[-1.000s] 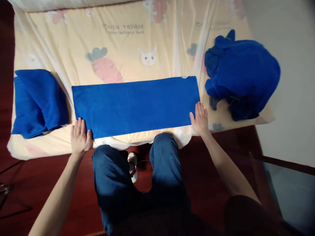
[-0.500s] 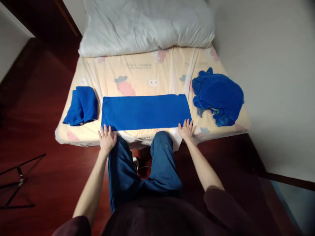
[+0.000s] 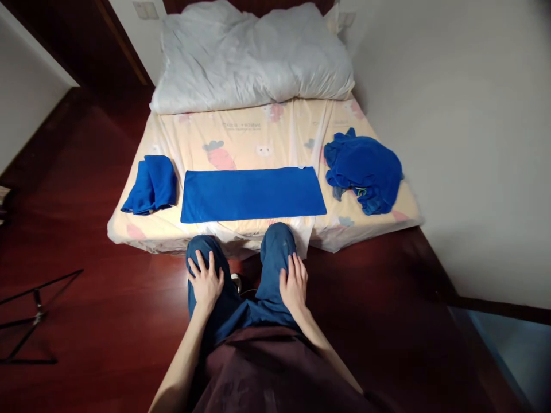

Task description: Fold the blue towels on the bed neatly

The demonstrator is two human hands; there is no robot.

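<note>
My left hand (image 3: 205, 282) rests on my left thigh near the knee, fingers spread and holding nothing. On the other leg lies my right hand (image 3: 295, 282), flat with its fingers stretched out. Both touch the blue trousers (image 3: 275, 252). Just beyond my knees a blue towel (image 3: 253, 195) is laid out as a long flat strip along the bed's near edge, with a small pale tag at its far right corner. Left of it sits a folded blue cloth (image 3: 152, 184). To its right is a crumpled heap of blue cloth (image 3: 365, 169) with a small green loop showing.
The bed (image 3: 253, 137) has a pale yellow cover printed with carrots and rabbits. A thick grey-white quilt (image 3: 253, 57) lies folded at its far end. A wall (image 3: 451, 143) runs along the right. Black stand legs (image 3: 37, 315) are on the dark red floor at left.
Both hands have left the towel's near corners and drawn back onto my thighs. The towel stays flat on the bed. The view has tilted up a little, showing more of the far end.
</note>
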